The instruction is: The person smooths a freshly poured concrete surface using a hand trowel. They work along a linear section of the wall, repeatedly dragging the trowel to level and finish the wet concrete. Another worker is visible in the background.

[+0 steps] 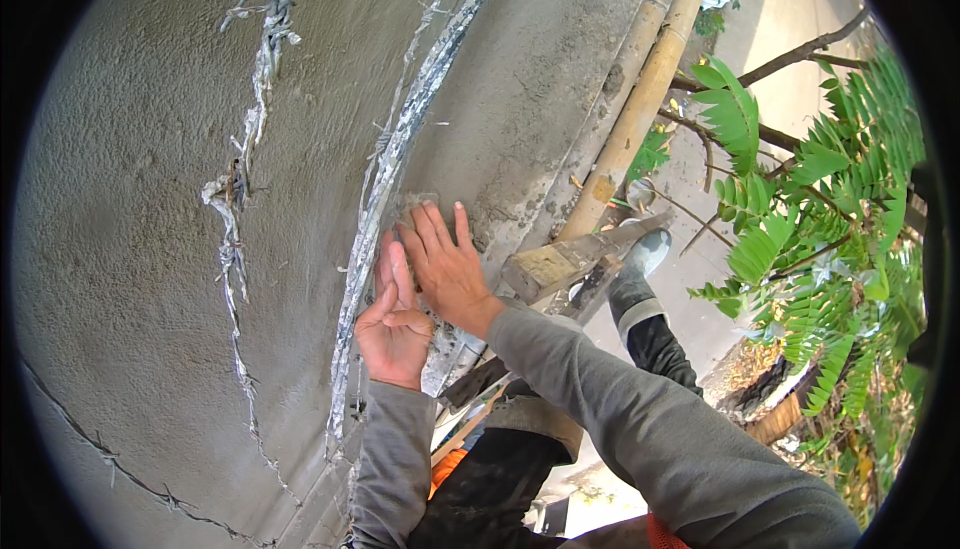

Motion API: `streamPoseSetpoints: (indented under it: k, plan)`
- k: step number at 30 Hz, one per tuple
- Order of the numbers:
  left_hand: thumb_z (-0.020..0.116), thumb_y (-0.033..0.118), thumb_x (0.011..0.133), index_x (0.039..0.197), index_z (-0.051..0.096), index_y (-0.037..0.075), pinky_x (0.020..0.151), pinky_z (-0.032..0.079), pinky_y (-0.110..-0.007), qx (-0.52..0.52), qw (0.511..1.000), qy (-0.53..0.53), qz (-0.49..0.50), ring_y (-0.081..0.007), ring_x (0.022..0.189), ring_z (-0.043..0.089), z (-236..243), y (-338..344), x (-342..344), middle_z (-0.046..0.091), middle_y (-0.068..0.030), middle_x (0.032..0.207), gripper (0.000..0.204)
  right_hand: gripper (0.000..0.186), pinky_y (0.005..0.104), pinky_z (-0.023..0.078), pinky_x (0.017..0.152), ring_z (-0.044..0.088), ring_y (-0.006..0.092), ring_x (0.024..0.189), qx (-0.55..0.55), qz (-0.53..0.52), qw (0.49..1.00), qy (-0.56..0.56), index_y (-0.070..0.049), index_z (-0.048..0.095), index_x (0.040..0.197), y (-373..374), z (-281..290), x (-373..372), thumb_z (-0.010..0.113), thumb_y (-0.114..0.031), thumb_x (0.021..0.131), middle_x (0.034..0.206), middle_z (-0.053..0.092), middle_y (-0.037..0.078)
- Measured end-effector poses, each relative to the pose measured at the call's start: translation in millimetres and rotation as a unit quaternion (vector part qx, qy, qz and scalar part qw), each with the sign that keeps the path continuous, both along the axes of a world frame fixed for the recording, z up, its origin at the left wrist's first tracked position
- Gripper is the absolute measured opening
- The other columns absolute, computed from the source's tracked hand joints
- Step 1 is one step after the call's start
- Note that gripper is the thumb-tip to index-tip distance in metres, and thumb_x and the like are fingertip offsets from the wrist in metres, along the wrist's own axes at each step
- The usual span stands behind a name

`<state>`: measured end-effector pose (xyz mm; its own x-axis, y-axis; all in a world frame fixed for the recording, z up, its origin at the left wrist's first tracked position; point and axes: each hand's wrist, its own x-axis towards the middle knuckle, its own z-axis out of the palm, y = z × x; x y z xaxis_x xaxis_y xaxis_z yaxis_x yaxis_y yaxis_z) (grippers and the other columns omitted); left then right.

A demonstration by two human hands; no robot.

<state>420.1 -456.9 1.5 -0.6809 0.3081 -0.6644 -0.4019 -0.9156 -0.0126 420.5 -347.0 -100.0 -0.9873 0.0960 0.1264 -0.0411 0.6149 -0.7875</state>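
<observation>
Left hand [396, 339], right hand [447, 271] together, fingers extended, at grey wall [130, 189], right of whitish strand [421, 101]; bamboo pole [640, 109] farther right.

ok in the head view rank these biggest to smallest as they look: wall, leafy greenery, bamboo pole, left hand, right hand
1. Wall
2. Leafy greenery
3. Bamboo pole
4. Left hand and right hand: too alike to rank
</observation>
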Motion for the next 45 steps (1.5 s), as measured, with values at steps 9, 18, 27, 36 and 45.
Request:
streamPoseSetpoints:
  k: [9,18,27,36,45]
  plan:
    - [0.038,-0.010,0.109,0.178,0.025,0.019,0.065,0.060,-0.020,-0.015,0.999,-0.026,0.015,-0.0156,0.163,0.043,1,-1,-2,0.033,0.0047,0.184,0.077,0.094,0.0712,0.024,0.130,0.038,0.0472,0.159,-0.057,-0.068,0.995,-0.049,0.001,0.049,0.157,-8,-8,6,0.091,-0.022,0.076,0.162,0.045,0.029]
    - [0.039,-0.010,0.108,0.178,0.025,0.016,0.066,0.061,-0.020,-0.017,0.999,-0.029,0.015,-0.0152,0.163,0.044,-4,0,-3,0.033,0.0029,0.184,0.076,0.072,0.0690,0.022,0.131,0.037,0.0489,0.159,0.016,-0.110,0.985,-0.134,0.001,0.052,0.152,37,-10,-10,0.079,-0.023,0.090,0.161,0.046,0.032]
    - [0.040,-0.011,0.108,0.176,0.030,0.013,0.067,0.063,-0.022,-0.001,0.999,-0.038,0.027,-0.0166,0.163,0.044,-8,-1,-9,0.038,0.0005,0.181,0.073,0.078,0.0681,0.022,0.131,0.037,0.0505,0.158,0.081,-0.055,0.982,-0.160,0.002,0.049,0.151,35,22,7,0.082,-0.017,0.084,0.160,0.045,0.033]
    - [0.045,-0.010,0.107,0.174,0.033,0.010,0.071,0.063,-0.023,-0.029,0.998,-0.053,0.021,-0.0175,0.161,0.047,-17,-4,-11,0.041,-0.0011,0.180,0.071,0.058,0.0694,0.022,0.131,0.040,0.0502,0.155,0.143,-0.030,0.973,-0.176,0.004,0.056,0.142,44,24,7,0.074,-0.020,0.093,0.157,0.048,0.032]
    - [0.049,0.012,0.113,0.175,0.033,0.006,0.079,0.061,-0.029,-0.192,0.974,-0.046,-0.109,-0.0183,0.160,0.049,-31,-2,-17,0.040,-0.0019,0.181,0.064,0.064,0.0743,0.024,0.128,0.039,0.0492,0.156,0.165,0.033,0.969,-0.183,0.002,0.058,0.147,56,26,28,0.075,-0.027,0.093,0.159,0.047,0.032]
